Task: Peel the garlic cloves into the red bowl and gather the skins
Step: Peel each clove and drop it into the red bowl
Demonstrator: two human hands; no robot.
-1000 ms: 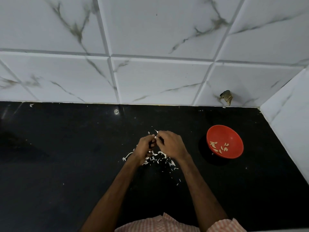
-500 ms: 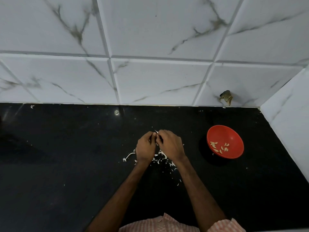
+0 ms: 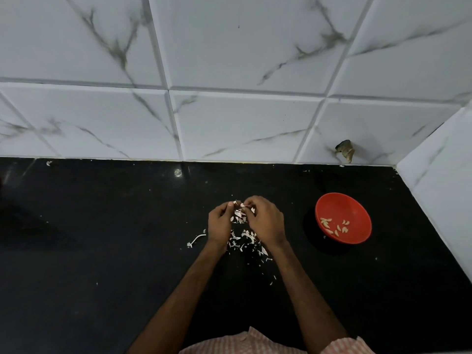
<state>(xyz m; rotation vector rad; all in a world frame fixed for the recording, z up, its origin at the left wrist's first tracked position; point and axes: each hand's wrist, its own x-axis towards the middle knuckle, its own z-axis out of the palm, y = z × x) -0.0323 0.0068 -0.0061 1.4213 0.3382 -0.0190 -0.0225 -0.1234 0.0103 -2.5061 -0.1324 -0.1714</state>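
Head view: your left hand (image 3: 219,226) and right hand (image 3: 267,222) meet over the counter (image 3: 102,251), fingertips together and all fingers curled. Both hands pinch one small pale clove (image 3: 241,205) between them. Your fingers hide most of it, so you cannot tell how much skin it carries. The clove is held over the skins (image 3: 249,236), a loose scatter of white flakes on the counter between your wrists, trailing toward you. A thin curved stem (image 3: 196,240) lies on the counter just left of your left hand, apart from it. The bowl (image 3: 342,203) stands upright on the counter to the right of your right hand, apart from it and near the side wall (image 3: 439,200). Peeled cloves (image 3: 332,226) lie on its floor, on the side nearer you. Tiles (image 3: 242,47) rise behind the counter; one tile near the corner has a chipped hole (image 3: 345,150). Checked sleeves (image 3: 242,343) show at the bottom edge.
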